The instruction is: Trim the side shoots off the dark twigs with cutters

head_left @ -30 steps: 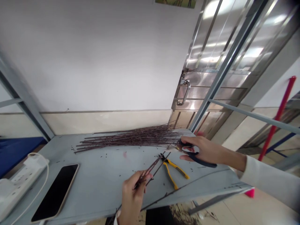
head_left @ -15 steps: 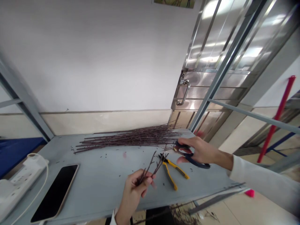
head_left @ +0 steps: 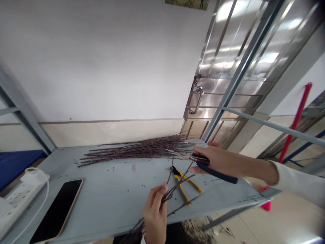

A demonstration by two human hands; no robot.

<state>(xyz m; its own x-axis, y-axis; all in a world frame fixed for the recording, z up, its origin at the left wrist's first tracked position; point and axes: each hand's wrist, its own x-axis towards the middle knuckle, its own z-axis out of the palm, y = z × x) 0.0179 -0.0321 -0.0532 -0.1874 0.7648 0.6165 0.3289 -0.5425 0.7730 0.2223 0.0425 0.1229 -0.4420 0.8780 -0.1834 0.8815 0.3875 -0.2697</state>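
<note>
My left hand (head_left: 156, 206) is closed around several thin brown twigs (head_left: 175, 187) near the front edge of the grey table. Their tips fan up and to the right. In my right hand (head_left: 210, 159) is a pair of scissors (head_left: 215, 173) with dark handles, its blades parted and pointing left, close to the tip of one upright twig. Below the blades, yellow-handled pliers (head_left: 183, 184) lie on the table with their handles spread. Behind both hands a long pile of twigs (head_left: 142, 148) lies along the back of the table.
At the left are a black-screened phone (head_left: 59, 208) and a white power strip (head_left: 21, 195) with a cable. Grey metal posts (head_left: 235, 78) frame the table (head_left: 109, 196). Twig scraps (head_left: 196, 230) lie on the floor below the front edge. A metal door (head_left: 203, 101) stands behind at right.
My left hand has turned and shifted slightly right, and the twigs now spread more widely. The scissors' blades have swung into view, pointing left and parted.
</note>
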